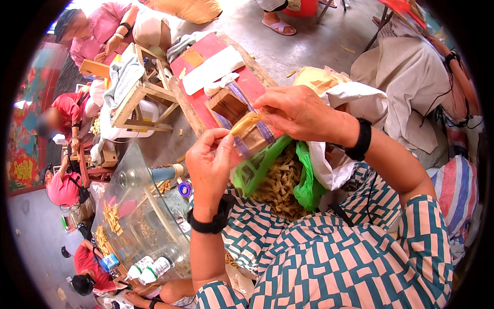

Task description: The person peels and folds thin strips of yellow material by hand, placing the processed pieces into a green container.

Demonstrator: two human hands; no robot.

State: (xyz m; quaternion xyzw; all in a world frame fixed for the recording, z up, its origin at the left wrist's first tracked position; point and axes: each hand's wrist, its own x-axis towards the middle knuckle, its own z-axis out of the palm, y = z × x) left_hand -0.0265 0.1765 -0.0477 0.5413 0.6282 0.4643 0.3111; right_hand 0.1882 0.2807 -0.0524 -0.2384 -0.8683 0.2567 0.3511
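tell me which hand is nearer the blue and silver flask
Left. In the head view, the left hand is just right of the flask, not touching it; the right hand is farther off, up and to the right, beyond the left hand.

Left hand (208, 159) and right hand (306, 113) nearly meet, fingers (275, 99) pinched (right elbow (419, 184) bent outward).

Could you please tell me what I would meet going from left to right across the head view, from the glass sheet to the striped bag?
Glass sheet, left hand, yellowish strip, right hand, striped bag.
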